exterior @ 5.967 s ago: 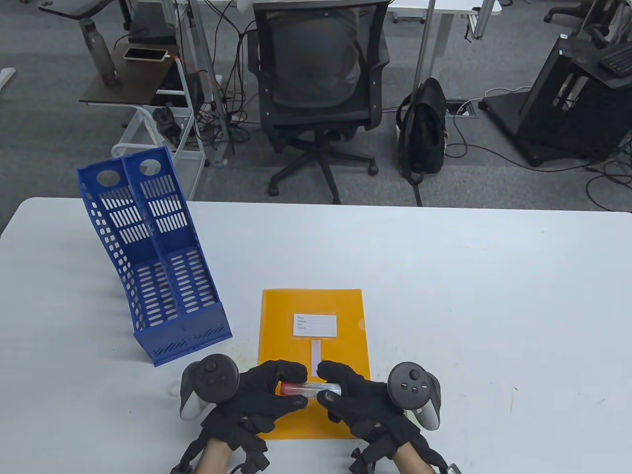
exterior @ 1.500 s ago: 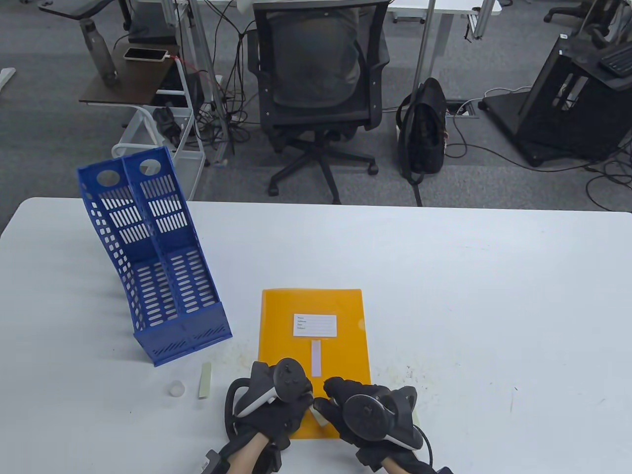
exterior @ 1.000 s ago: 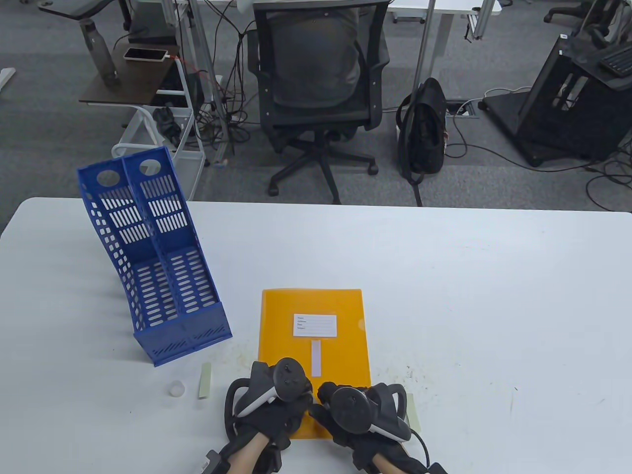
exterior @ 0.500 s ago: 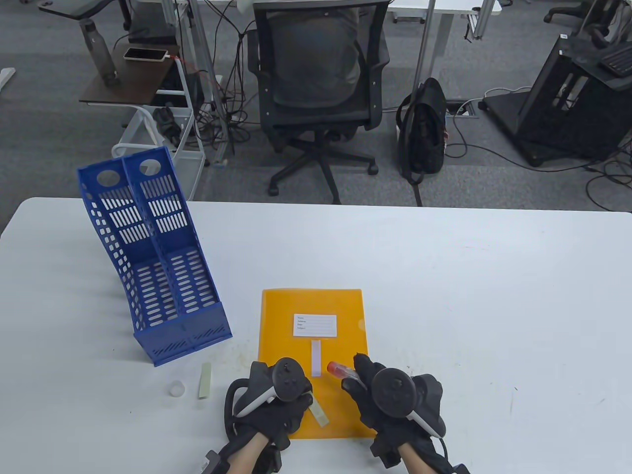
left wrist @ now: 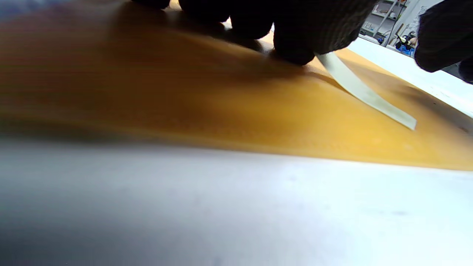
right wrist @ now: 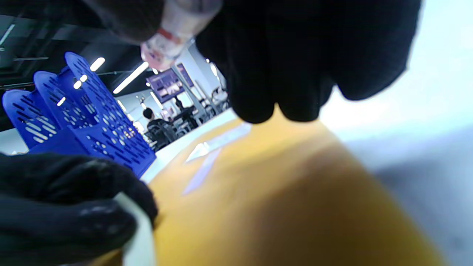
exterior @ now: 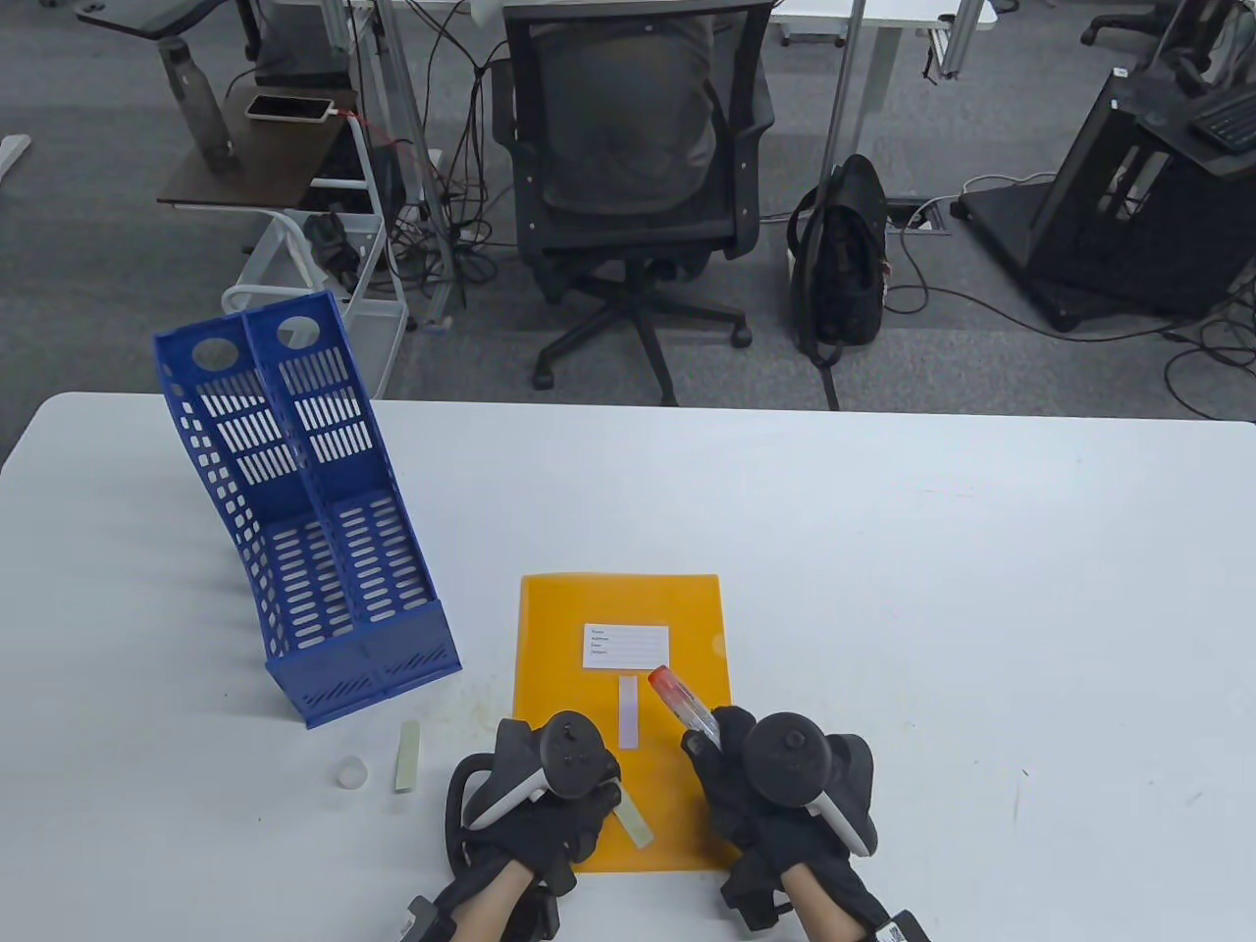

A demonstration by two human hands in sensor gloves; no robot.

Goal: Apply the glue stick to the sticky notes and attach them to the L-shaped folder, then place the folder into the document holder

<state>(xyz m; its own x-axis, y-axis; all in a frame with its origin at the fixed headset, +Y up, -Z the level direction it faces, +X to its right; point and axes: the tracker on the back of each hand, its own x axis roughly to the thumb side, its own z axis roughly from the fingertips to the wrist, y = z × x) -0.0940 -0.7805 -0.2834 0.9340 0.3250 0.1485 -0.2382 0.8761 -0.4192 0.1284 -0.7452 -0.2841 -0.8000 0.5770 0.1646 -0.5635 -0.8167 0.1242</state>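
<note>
On the white table [exterior: 883, 549], an orange folder [exterior: 589, 628] lay flat near the 6 o'clock edge, with one white label [exterior: 626, 647] and one white strip [exterior: 629, 709] already stuck on its face. At about 9 o'clock from the folder stood one blue document holder [exterior: 324, 549] with two compartments, leaning back and well apart from the folder. Between the holder and the hands, at roughly 8 o'clock from the folder, one small clear cap [exterior: 351, 773] and one pale loose strip [exterior: 407, 756] lay on the table, just beside each other and not touching.

One pale sticky strip [left wrist: 366, 94] was pinned by its end under the fingertips of the left hand [exterior: 549, 814] on the folder's near part, the free end lifted at a slant in the left wrist view. The fingers were bent down onto it; whether the thumb pinched it could not be told.

One glue stick [exterior: 684, 700] was gripped in the curled fingers of the right hand [exterior: 775, 795], its red end pointing toward 11 o'clock above the folder, clear of the surface. Nothing lay between the glue stick and the pinned strip.

Beyond the table, at 12 o'clock, one black office chair [exterior: 628, 177] and one black backpack [exterior: 839, 265] were seen on the floor.
</note>
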